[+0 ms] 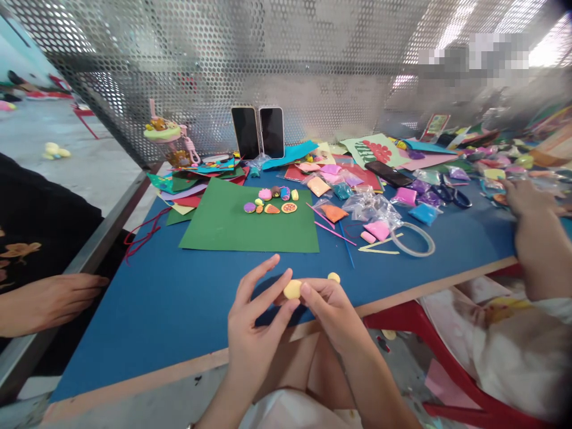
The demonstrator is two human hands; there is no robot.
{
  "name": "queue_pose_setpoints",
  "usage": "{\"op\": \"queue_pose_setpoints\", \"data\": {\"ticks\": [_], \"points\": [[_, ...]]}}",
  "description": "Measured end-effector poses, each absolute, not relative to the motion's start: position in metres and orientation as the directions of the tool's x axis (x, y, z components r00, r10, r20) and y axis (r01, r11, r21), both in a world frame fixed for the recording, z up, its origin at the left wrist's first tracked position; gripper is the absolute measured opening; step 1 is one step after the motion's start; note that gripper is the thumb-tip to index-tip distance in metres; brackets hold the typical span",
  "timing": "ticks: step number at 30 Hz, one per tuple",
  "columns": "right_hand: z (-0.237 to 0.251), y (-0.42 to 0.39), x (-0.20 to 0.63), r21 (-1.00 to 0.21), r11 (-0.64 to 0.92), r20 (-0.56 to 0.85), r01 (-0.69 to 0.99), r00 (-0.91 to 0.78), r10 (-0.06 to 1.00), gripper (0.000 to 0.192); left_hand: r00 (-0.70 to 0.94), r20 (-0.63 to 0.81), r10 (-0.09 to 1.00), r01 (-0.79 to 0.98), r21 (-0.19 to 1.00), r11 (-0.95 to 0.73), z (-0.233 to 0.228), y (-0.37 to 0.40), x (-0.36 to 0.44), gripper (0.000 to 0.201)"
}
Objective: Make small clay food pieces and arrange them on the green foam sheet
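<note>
Pale yellow, a rounded lump of clay sits between the wearer's two hands, above the near edge of the blue table. From where I stand, the right hand pinches it, thumb on its face and the other fingers curled behind. On the left hand, one finger stands raised and apart, while the index finger and thumb tips bracket the lump; whether they grip it, I can't tell. Just beyond the right knuckles lies a small yellow ball. Farther back, a green paper sheet bears little clay pieces, among them a pizza disc and a pizza slice. To its right lie bagged clay and a clear ring; behind it two phones lean upright against perforated metal.
</note>
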State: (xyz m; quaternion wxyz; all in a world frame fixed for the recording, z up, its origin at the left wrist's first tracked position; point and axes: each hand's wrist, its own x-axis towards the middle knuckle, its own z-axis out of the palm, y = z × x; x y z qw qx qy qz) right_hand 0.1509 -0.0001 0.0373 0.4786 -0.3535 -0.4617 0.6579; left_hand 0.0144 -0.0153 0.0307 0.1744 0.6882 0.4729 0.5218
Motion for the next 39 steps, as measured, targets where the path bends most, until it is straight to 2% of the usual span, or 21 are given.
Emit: {"op": "queue_pose_setpoints", "data": {"ticks": [6,11,16,20,23,27,30,39], "points": [[0.034,-0.003,0.145,-0.899,-0.17,-0.07,-0.404,-0.25,0.966,0.032,-0.128,0.427,0.895,0.333,0.868,-0.367,0.028,-0.018,0.025,0.033],[0.037,-0.003,0.141,-0.848,-0.219,-0.105,-0.482,-0.251,0.962,0.029,-0.137,0.379,0.915,0.292,0.898,-0.328,0.028,-0.017,0.025,0.03],[0.038,-0.003,0.137,-0.782,-0.255,-0.166,-0.568,-0.205,0.965,0.03,-0.104,0.495,0.863,0.416,0.81,-0.414,0.027,-0.016,0.021,0.043],[0.034,-0.003,0.135,-0.838,-0.237,-0.16,-0.492,-0.194,0.968,0.035,0.006,0.595,0.804,0.577,0.654,-0.489,0.029,-0.015,0.021,0.048],[0.033,-0.003,0.134,-0.882,-0.216,-0.159,-0.42,-0.167,0.973,0.039,0.04,0.608,0.793,0.618,0.608,-0.498,0.029,-0.014,0.021,0.049],[0.035,-0.002,0.134,-0.88,-0.195,-0.133,-0.432,-0.169,0.977,0.033,0.065,0.621,0.781,0.656,0.563,-0.502,0.028,-0.015,0.022,0.056],[0.036,-0.004,0.135,-0.883,-0.196,-0.134,-0.426,-0.171,0.976,0.031,0.068,0.627,0.776,0.666,0.551,-0.504,0.029,-0.015,0.023,0.06],[0.034,-0.004,0.141,-0.835,-0.223,-0.164,-0.502,-0.159,0.974,0.038,0.017,0.625,0.78,0.594,0.621,-0.511,0.03,-0.014,0.02,0.046]]}}
